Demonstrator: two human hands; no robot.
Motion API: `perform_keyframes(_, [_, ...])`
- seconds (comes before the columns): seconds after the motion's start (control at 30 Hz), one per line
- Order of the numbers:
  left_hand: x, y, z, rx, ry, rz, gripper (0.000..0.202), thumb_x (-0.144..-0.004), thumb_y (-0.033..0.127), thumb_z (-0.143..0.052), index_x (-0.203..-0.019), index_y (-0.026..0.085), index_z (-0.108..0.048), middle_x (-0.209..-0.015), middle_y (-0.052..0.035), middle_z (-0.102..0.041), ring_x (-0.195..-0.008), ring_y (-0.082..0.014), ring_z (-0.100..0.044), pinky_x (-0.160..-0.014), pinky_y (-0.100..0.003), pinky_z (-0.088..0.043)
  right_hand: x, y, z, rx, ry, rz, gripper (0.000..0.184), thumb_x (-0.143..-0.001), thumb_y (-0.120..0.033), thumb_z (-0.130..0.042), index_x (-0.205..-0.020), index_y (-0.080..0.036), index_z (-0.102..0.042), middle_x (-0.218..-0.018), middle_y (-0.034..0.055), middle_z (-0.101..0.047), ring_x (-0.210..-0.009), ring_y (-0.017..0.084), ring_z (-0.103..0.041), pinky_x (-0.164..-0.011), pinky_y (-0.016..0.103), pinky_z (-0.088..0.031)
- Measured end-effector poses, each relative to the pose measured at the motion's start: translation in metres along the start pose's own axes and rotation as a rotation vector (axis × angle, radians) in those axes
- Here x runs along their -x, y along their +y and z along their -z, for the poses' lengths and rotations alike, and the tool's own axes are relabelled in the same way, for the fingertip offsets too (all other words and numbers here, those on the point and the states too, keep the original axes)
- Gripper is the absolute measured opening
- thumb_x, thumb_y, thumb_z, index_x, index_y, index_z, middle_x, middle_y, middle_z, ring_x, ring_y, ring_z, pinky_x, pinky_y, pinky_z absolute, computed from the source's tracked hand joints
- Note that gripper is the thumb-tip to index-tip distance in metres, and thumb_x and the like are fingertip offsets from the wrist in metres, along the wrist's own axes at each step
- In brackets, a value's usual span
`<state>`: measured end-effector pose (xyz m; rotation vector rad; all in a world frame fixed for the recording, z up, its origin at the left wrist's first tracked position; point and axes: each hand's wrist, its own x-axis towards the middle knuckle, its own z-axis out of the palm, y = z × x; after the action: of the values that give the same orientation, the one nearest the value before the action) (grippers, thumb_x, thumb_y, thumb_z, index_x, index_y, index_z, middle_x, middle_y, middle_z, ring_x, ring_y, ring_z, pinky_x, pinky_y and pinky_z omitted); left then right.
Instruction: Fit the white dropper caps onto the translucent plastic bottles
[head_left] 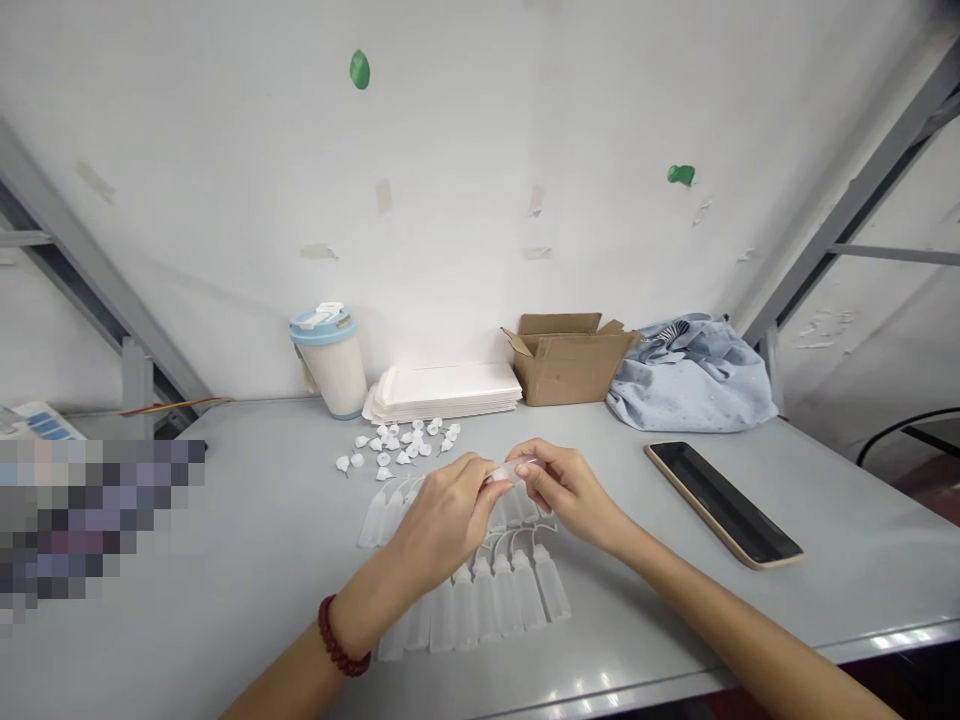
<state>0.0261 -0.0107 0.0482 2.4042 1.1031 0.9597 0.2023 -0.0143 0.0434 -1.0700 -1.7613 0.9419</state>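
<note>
Forearms (pixel 697 605) converge — bottle (pixel 513 468), seemingly, between left grip (pixel 448 510) and right grip (pixel 574 490).

Caps (pixel 424 450) behind bottles (pixel 553 585), phone (pixel 724 505) right.

One phone (pixel 724 503), one cup (pixel 330 372), one cardboard box (pixel 577 372), one cloth bundle (pixel 690 388) and one bracelet (pixel 343 640) are seen. Two green patches (pixel 360 70) and about twenty white caps (pixel 424 450) are counted; bottles (pixel 552 585) in two rows are partly hidden.
</note>
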Motion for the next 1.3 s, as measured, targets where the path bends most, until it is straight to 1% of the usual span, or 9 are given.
perform_keyframes(0.13, [-0.009, -0.018, 0.014, -0.032, 0.024, 0.033, 0.033, -0.093, 0.032, -0.037, -0.069, 0.019, -0.057, -0.068, -0.0025, -0.057, -0.067, -0.0172, -0.052, -0.064, -0.027, -0.039, -0.009, 0.009, 0.008, -0.037, 0.088, -0.037, 0.036, -0.089, -0.046, -0.043, -0.075, -0.016, -0.056, -0.051, -0.0049, -0.041, -0.046, 0.009, -0.037, -0.047, 0.022, -0.032])
perform_keyframes(0.2, [-0.014, -0.032, 0.025, -0.08, 0.081, 0.11, 0.036, -0.093, 0.03, -0.034, -0.071, 0.019, -0.06, -0.072, -0.0048, -0.062, -0.074, -0.02, -0.055, -0.068, -0.03, -0.04, -0.017, 0.02, 0.02, 0.001, 0.206, -0.038, 0.038, -0.089, -0.048, -0.042, -0.072, -0.016, -0.056, -0.055, -0.0026, -0.046, -0.047, 0.01, -0.04, -0.047, 0.023, -0.035])
perform_keyframes(0.27, [-0.016, -0.049, 0.033, -0.169, 0.132, 0.151, 0.029, -0.09, 0.029, -0.038, -0.079, 0.018, -0.063, -0.083, -0.0075, -0.066, -0.083, -0.0235, -0.055, -0.076, -0.034, -0.041, -0.024, 0.034, 0.036, 0.13, 0.358, -0.051, 0.038, -0.088, -0.047, -0.041, -0.083, -0.015, -0.06, -0.063, 0.0009, -0.054, -0.05, 0.012, -0.045, -0.048, 0.024, -0.037])
perform_keyframes(0.37, [-0.017, -0.067, 0.033, -0.214, 0.052, 0.147, 0.027, -0.089, 0.026, -0.04, -0.089, 0.02, -0.067, -0.092, -0.0072, -0.068, -0.093, -0.0254, -0.056, -0.081, -0.035, -0.041, -0.034, 0.058, 0.06, 0.514, 0.462, -0.047, 0.035, -0.087, -0.04, -0.043, -0.099, -0.014, -0.063, -0.085, 0.0082, -0.065, -0.071, 0.019, -0.057, -0.065, 0.03, -0.044])
perform_keyframes(0.43, [-0.017, -0.071, 0.027, -0.233, -0.037, 0.12, 0.03, -0.089, 0.024, -0.038, -0.091, 0.021, -0.068, -0.093, -0.0068, -0.068, -0.096, -0.0255, -0.055, -0.082, -0.036, -0.042, -0.038, 0.072, 0.071, 0.58, 0.473, -0.078, 0.032, -0.083, -0.036, -0.048, -0.098, -0.012, -0.064, -0.088, 0.0112, -0.067, -0.076, 0.022, -0.058, -0.07, 0.034, -0.044])
perform_keyframes(0.63, [-0.023, -0.065, 0.013, -0.35, -0.244, 0.154, 0.036, -0.091, 0.02, -0.033, -0.092, 0.019, -0.069, -0.097, -0.0083, -0.067, -0.097, -0.0275, -0.05, -0.082, -0.04, -0.04, -0.045, 0.094, 0.085, 0.669, 0.425, -0.088, 0.023, -0.079, -0.026, -0.052, -0.096, -0.014, -0.064, -0.079, 0.0074, -0.068, -0.071, 0.021, -0.06, -0.068, 0.03, -0.043])
perform_keyframes(0.93, [-0.028, -0.07, 0.011, -0.364, -0.302, 0.187, 0.036, -0.091, 0.024, -0.032, -0.091, 0.02, -0.067, -0.098, -0.0094, -0.064, -0.095, -0.0289, -0.047, -0.079, -0.043, -0.037, -0.051, 0.105, 0.092, 0.79, 0.378, -0.062, 0.019, -0.076, -0.017, -0.053, -0.093, -0.014, -0.063, -0.093, 0.0129, -0.067, -0.092, 0.027, -0.058, -0.081, 0.038, -0.04])
perform_keyframes(1.13, [-0.025, -0.067, 0.012, -0.374, -0.326, 0.195, 0.039, -0.093, 0.034, -0.028, -0.084, 0.024, -0.065, -0.109, -0.0073, -0.061, -0.108, -0.0334, -0.041, -0.083, -0.05, -0.031, -0.045, 0.077, 0.095, 0.799, 0.313, -0.089, 0.018, -0.078, -0.018, -0.049, -0.089, -0.014, -0.062, -0.095, 0.0131, -0.065, -0.091, 0.025, -0.057, -0.083, 0.037, -0.04])
perform_keyframes(1.3, [-0.024, -0.067, 0.011, -0.356, -0.36, 0.192, 0.043, -0.094, 0.043, -0.025, -0.094, 0.026, -0.064, -0.116, -0.0067, -0.058, -0.114, -0.0348, -0.037, -0.085, -0.053, -0.028, -0.026, 0.043, 0.098, 0.726, 0.005, -0.225, 0.017, -0.076, -0.023, -0.051, -0.062, -0.016, -0.058, -0.058, 0.0039, -0.064, -0.053, 0.016, -0.056, -0.053, 0.025, -0.041])
